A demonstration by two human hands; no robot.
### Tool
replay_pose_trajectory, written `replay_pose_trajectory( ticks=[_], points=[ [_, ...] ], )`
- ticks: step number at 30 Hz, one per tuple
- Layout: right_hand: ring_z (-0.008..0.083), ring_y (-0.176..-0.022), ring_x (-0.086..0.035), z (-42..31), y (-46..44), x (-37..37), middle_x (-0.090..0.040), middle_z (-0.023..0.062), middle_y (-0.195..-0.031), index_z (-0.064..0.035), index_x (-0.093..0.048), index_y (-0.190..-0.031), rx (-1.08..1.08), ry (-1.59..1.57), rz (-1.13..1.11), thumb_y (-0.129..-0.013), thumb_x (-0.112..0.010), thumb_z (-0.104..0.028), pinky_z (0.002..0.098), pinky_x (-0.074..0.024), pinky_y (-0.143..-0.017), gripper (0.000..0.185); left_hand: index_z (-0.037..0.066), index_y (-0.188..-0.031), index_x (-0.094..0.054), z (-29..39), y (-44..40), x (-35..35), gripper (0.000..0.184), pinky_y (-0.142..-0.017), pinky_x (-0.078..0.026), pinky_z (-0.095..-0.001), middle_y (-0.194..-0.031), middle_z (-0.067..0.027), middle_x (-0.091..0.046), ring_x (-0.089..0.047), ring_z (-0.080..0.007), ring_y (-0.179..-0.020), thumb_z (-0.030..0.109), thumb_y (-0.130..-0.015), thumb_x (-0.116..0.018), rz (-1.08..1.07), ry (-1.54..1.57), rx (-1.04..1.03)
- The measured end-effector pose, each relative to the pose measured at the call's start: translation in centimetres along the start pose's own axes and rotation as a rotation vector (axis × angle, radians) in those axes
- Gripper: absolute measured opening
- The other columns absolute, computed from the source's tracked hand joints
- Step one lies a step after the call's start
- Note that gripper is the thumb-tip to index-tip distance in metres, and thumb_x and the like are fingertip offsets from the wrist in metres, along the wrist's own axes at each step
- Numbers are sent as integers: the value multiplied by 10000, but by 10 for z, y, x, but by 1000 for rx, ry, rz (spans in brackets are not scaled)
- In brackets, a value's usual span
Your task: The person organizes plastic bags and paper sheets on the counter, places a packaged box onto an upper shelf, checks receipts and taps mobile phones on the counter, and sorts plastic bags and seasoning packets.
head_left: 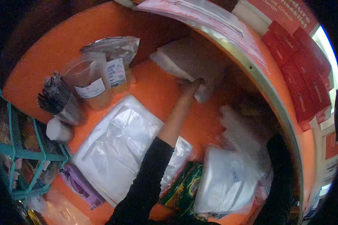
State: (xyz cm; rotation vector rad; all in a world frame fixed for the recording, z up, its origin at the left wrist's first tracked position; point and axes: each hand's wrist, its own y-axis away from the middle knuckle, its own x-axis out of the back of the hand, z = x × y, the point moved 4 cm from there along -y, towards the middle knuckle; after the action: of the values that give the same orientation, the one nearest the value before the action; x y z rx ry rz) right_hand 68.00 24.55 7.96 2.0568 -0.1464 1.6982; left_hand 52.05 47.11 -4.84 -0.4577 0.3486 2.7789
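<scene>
With your left hand (193, 87) at the pale packet (189, 62) deep on the counter (148, 92), its grip too blurred to tell and your right hand lost in shadow, a hasty pull could drag your sleeve (148, 180) over the bags (114, 153), skewing them.

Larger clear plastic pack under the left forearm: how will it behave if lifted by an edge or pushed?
The pack is probably floppy: its film shows wrinkles. Likely slippery too, given the glossy sheen. Lying broad and flat, it should slide or bunch up rather than tip.
</scene>
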Motion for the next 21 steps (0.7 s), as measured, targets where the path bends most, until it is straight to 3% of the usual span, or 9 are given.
replay_pose_trajectory(
  ticks=[1, 4, 5, 7, 10, 12, 16, 18, 21],
  points=[
    [310, -1044, -552, -5, 9, 3, -553, 227, -1133, 27, -535, -1124, -6, 27, -11, -841, -572, -286, 399, -431, -903, 424, -101, -1359, 17, -9, -10, -1, 1174, -1077, -229, -399, -1405, -282, -175, -210, -371, -1320, 268, -556, -756, -1, -18, 37],
    [311, -1042, -554, -15, 34, 16, -555, 227, -1132, 26, -540, -1118, -33, 77, -38, -840, -572, -285, 399, -433, -900, 418, 2, -1344, -238, -32, -35, -5, 884, -928, -458, -394, -1287, -180, -432, -457, -334, -1168, 73, -621, -743, -48, 120, -14],
    [311, -1042, -554, -18, 38, 21, -555, 228, -1131, 26, -542, -1116, -46, 88, -40, -840, -572, -284, 399, -433, -899, 417, -33, -1360, -106, -33, -30, -9, 1044, -1017, -314, -368, -1355, -219, -286, -302, -334, -1256, 143, -567, -762, -138, 74, 24],
    [311, -1040, -555, -17, 36, 24, -556, 228, -1130, 25, -545, -1112, -48, 72, -21, -839, -572, -283, 399, -435, -897, 413, -68, -1376, 27, -33, -23, -7, 1215, -1107, -170, -342, -1422, -257, -140, -148, -333, -1343, 214, -514, -781, -237, 20, 46],
    [311, -1039, -557, -10, 7, 24, -557, 229, -1128, 23, -550, -1107, 10, -19, 62, -837, -572, -281, 400, -436, -894, 407, -37, -1391, 8, -34, -18, -8, 1267, -1112, -157, -343, -1432, -218, -172, -147, -315, -1345, 247, -470, -815, -363, -96, -18],
    [311, -1038, -558, -4, -28, 15, -558, 230, -1127, 23, -554, -1103, 54, -103, 154, -836, -572, -280, 400, -437, -892, 403, 62, -1402, -166, -30, -21, -6, 1017, -992, -402, -438, -1374, -138, -368, -390, -311, -1243, 102, -586, -770, -200, -258, -211],
    [311, -1035, -560, 7, -106, -22, -559, 231, -1125, 21, -561, -1095, 79, -246, 368, -835, -572, -278, 400, -439, -888, 396, 5, -1395, -75, -19, -22, -1, 1214, -1076, -266, -366, -1409, -157, -278, -308, -308, -1282, 210, -468, -832, -336, -646, -131],
    [312, -1034, -561, 6, -129, -48, -560, 232, -1123, 20, -564, -1091, 38, -275, 440, -834, -572, -277, 400, -440, -887, 393, 29, -1387, -120, -10, -1, 0, 1095, -1006, -366, -392, -1359, -164, -350, -432, -316, -1186, 186, -551, -808, -243, 141, -47],
    [312, -1032, -563, 5, -132, -66, -561, 233, -1122, 19, -569, -1085, 11, -287, 461, -832, -572, -275, 400, -442, -884, 387, 27, -1392, -136, 32, 37, 0, 1014, -964, -404, -395, -1311, -169, -408, -466, -325, -1156, 173, -629, -788, -407, 126, 130]
  ],
)
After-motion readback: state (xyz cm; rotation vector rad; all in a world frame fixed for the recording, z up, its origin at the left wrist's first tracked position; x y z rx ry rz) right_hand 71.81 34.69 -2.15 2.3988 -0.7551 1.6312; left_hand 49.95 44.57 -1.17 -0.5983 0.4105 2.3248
